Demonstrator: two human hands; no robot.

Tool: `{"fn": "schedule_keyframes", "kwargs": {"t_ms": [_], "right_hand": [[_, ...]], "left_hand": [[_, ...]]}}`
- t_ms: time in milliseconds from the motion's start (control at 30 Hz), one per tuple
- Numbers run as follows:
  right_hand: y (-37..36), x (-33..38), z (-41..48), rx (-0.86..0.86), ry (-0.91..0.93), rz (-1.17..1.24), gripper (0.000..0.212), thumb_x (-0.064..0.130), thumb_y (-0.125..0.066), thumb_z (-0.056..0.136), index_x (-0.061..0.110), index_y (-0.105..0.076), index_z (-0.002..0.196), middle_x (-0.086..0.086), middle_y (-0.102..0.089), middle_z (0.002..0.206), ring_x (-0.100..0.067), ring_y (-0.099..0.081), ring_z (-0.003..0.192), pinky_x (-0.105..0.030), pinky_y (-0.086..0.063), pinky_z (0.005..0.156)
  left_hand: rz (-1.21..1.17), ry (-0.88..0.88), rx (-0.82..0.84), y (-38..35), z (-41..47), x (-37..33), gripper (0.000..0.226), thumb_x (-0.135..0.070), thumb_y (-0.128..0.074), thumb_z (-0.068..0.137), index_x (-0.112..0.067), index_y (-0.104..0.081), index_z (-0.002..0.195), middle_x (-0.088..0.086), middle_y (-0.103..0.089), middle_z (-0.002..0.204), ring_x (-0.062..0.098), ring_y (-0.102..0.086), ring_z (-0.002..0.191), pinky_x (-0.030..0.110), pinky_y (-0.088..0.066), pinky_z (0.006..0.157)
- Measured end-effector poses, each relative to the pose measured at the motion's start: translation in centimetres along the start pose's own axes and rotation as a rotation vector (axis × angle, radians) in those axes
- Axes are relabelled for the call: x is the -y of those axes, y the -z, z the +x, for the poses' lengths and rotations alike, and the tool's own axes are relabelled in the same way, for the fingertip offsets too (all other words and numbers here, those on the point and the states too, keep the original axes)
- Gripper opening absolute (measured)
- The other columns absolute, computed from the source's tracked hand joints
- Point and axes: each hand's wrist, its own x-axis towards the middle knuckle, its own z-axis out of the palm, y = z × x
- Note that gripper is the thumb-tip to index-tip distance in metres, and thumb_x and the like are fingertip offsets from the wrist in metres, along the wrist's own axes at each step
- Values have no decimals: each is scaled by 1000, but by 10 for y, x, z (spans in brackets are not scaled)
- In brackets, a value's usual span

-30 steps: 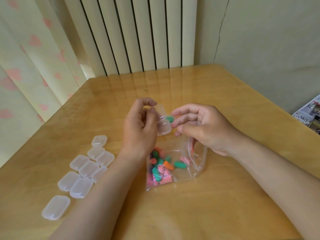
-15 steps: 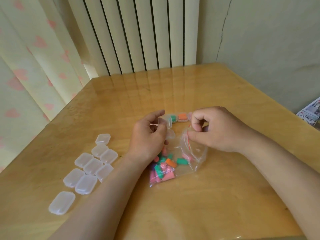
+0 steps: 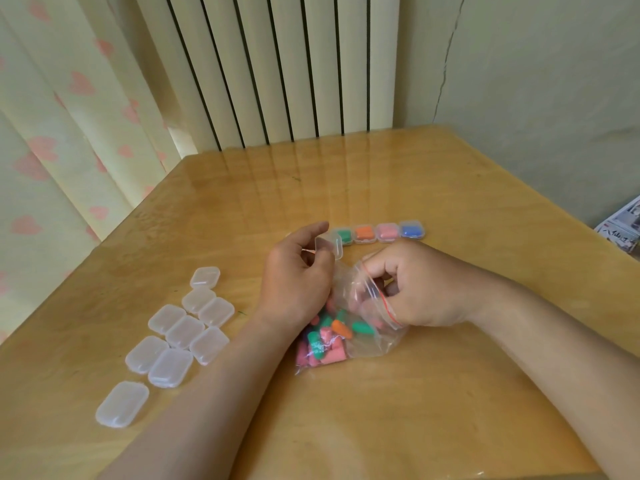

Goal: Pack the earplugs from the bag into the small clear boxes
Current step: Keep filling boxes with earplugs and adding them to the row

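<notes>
A clear zip bag (image 3: 374, 341) with a red seal line lies on the table, holding several pink, green and orange earplugs (image 3: 325, 344). My left hand (image 3: 294, 278) holds a small open clear box (image 3: 329, 245) between thumb and fingers, just above the bag's mouth. My right hand (image 3: 419, 285) has its fingers curled inside the bag's mouth; what they touch is hidden by the plastic. Behind the hands stands a row of filled boxes: green (image 3: 344, 235), orange (image 3: 364, 233), pink (image 3: 387, 232) and blue (image 3: 412, 230).
Several closed clear boxes (image 3: 180, 330) lie in a cluster on the wooden table (image 3: 450, 393) at the left, one apart near the front (image 3: 122, 404). A radiator and a curtain stand behind. Printed paper (image 3: 623, 230) lies past the right edge.
Both hands dropped towards the bag. My right hand moved from beside the open box into the bag's mouth. The view tilted, bringing the row of filled boxes into sight.
</notes>
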Motion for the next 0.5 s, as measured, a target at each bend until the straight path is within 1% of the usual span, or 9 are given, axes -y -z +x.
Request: {"fn": "schedule_keyframes", "kwargs": {"t_ms": [33,67,133,267,333,367,400,467,500], "right_hand": [[-1,-2,1,11,1,-18,26,1,-73,84,25,-75,75,1,-72,86,-15,-67,73,-33,-57,71],[-3,-5,2,24,-2,-42,18,1,-74,82,18,-76,78,-2,-70,88,-14,-65,72,-33,-56,69],[-5,-10,5,32,-21,-75,9,3,-75,82,10,-76,78,-2,-67,88,-6,-60,69,-25,-51,65],[-7,-11,6,12,-41,-54,15,9,-75,87,10,-77,72,22,-61,76,3,-59,70,-15,-45,67],[-7,-12,7,19,-29,-48,27,10,-73,89,19,-75,64,26,-60,74,4,-60,71,-13,-44,67],[-8,-11,6,26,-22,-48,32,10,-73,89,25,-73,61,27,-60,75,4,-61,72,-12,-44,68],[-8,-10,6,34,-15,-45,32,10,-73,89,29,-75,64,27,-62,77,4,-62,74,-12,-44,70],[-9,-7,5,49,-10,-40,19,10,-74,88,25,-80,78,27,-64,82,4,-64,78,-10,-45,71],[-9,-6,4,58,-10,-44,15,10,-74,88,23,-81,86,28,-64,83,5,-64,79,-8,-44,70]], "left_hand": [[1,-10,-7,0,1,1,36,-9,-49,98,-21,-61,130,-2,-63,72,15,-52,39,26,-42,33],[1,-18,-11,-1,1,3,37,-8,-49,98,-20,-61,130,-2,-63,72,12,-51,40,25,-43,35],[-4,-29,-10,-2,2,4,37,-6,-49,97,-19,-62,129,-3,-63,71,9,-51,41,24,-43,39],[-28,-33,-12,-1,3,6,37,-4,-49,96,-18,-62,128,-3,-63,74,3,-45,41,19,-40,44],[-25,-34,-9,-1,4,6,37,-5,-50,97,-18,-62,129,-4,-61,74,4,-43,42,20,-39,45],[-25,-35,-9,-1,4,6,36,-6,-51,97,-18,-62,129,-4,-60,73,5,-44,43,22,-41,45],[-25,-34,-9,-1,4,6,36,-8,-52,97,-19,-62,129,-5,-59,72,7,-46,45,26,-43,46],[-20,-33,-9,-1,3,6,37,-8,-51,97,-19,-61,131,-4,-60,72,14,-50,52,39,-50,53],[-12,-33,-8,-1,3,7,39,-8,-51,96,-19,-61,132,-4,-60,73,16,-50,54,42,-51,55]]}}
